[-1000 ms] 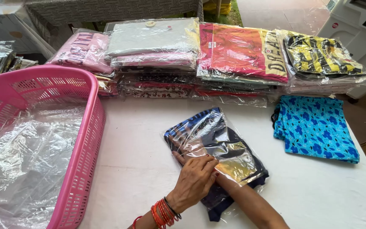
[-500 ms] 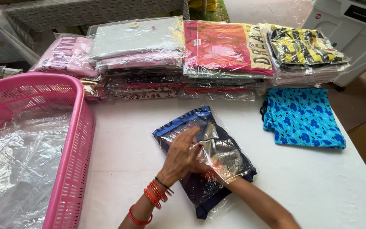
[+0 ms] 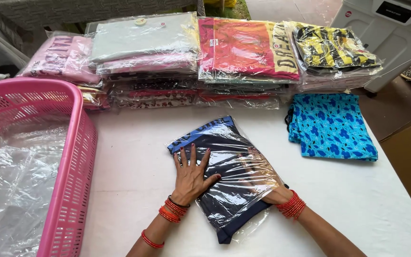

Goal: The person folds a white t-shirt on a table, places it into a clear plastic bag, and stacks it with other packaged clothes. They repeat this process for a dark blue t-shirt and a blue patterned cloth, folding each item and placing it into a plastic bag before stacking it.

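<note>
A folded dark navy garment (image 3: 224, 190) lies mid-tabletop (image 3: 134, 190), half inside a clear plastic bag (image 3: 243, 166). The left hand (image 3: 191, 173) presses flat on it, fingers spread, gripping nothing. The right hand (image 3: 262, 178) is inside the bag, blurred by glare; its grip cannot be told. A pink basket (image 3: 72, 162) stands left.

The person's arms were bare, with no sleeves in view. The left hand (image 3: 190, 175) had dark-painted nails, a stack of orange-red bangles with one dark band at the wrist, and a single red bangle further up the forearm. The right hand (image 3: 262, 183) wore a similar stack of orange-red bangles at its wrist.
</note>
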